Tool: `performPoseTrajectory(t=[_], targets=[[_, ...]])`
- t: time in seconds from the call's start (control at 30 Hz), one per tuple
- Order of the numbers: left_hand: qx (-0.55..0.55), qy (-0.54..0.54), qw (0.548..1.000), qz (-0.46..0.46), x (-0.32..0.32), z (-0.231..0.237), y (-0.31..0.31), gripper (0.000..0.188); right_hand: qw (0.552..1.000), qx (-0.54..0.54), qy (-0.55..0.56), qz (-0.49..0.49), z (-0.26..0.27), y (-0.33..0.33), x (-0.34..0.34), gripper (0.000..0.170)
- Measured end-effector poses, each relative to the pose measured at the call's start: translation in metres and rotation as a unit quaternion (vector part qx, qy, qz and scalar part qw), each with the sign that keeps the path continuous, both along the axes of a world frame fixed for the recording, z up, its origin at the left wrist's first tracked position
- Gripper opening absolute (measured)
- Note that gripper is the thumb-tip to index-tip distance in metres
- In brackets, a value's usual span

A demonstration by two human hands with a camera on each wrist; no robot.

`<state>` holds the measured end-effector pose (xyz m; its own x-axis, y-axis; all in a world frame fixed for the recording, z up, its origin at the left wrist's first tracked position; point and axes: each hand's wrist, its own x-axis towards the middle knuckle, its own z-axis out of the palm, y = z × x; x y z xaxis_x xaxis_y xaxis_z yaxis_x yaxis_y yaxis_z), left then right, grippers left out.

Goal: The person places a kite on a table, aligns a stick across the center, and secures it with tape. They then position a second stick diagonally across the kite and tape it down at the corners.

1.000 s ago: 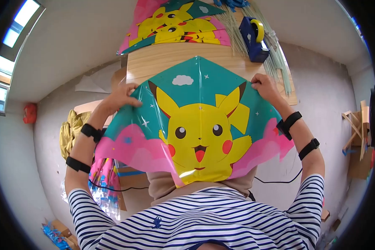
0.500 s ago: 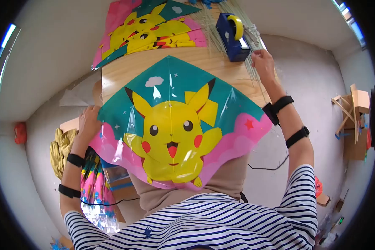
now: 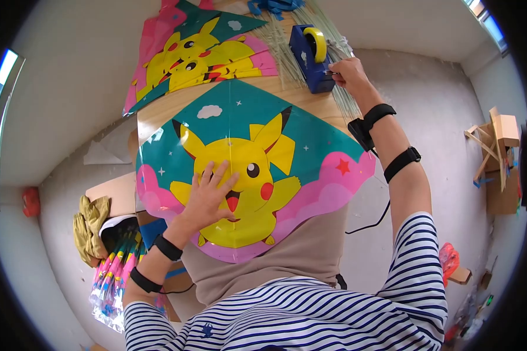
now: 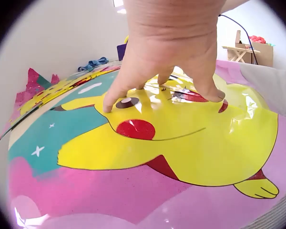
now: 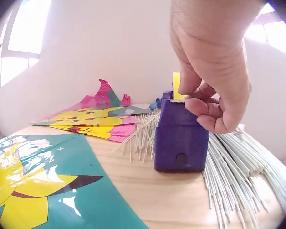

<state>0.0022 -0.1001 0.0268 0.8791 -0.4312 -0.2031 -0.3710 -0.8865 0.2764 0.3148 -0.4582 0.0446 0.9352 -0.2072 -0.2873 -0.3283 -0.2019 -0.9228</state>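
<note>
A kite sheet point(image 3: 319, 131), glossy and printed with a yellow cartoon figure on teal and pink, lies over the table's near end and the person's lap. My left hand point(image 3: 208, 199) rests on the printed figure with its fingers spread; the left wrist view shows the fingertips touching the sheet. At the table's right side, my right hand point(image 3: 351, 75) is at the cutter end of a blue tape dispenser point(image 5: 181, 143). Its thumb and fingers pinch at the serrated edge, where the tape end is mostly hidden by them. A yellow tape roll point(image 3: 316, 45) sits in the dispenser.
More printed kite sheets point(image 3: 205, 58) lie stacked at the table's far left. Thin pale sticks point(image 5: 229, 167) spread around the dispenser. Blue ribbon point(image 3: 275, 6) lies at the far end. Bundled colourful packets point(image 3: 114, 286) and an olive cloth point(image 3: 91, 228) are at the lower left.
The left hand has moved from the sheet's left edge onto its middle. The right hand has let go of the sheet's right edge and reached up to the dispenser. The sheet now lies flatter.
</note>
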Motion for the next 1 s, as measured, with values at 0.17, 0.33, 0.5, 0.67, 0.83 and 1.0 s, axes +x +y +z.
performPoseTrajectory(t=[0.17,0.33,0.5,0.67,0.83,1.0], targets=[[0.018,-0.001,1.0,0.02,-0.004,-0.004,-0.006,0.11,0.995,0.089,-0.025,0.024,-0.004,-0.009,-0.007,0.01],[0.007,-0.022,0.999,0.028,-0.006,-0.009,-0.009,0.111,0.986,0.156,-0.044,0.041,-0.007,-0.021,-0.03,0.01],[0.002,-0.014,0.999,0.036,-0.006,-0.006,-0.01,0.11,0.973,0.232,0.017,0.011,-0.019,-0.015,-0.056,0.016],[-0.004,-0.02,0.999,0.04,-0.007,-0.007,-0.01,0.109,0.882,0.464,0.058,-0.063,-0.051,-0.024,-0.081,0.028],[0.0,-0.026,0.999,0.042,-0.01,-0.01,-0.012,0.109,0.873,0.475,0.071,-0.087,-0.043,-0.021,-0.091,0.036],[0.006,-0.031,0.996,0.078,-0.018,-0.014,-0.03,0.11,0.888,0.437,0.079,-0.116,-0.02,0.001,-0.082,0.033]])
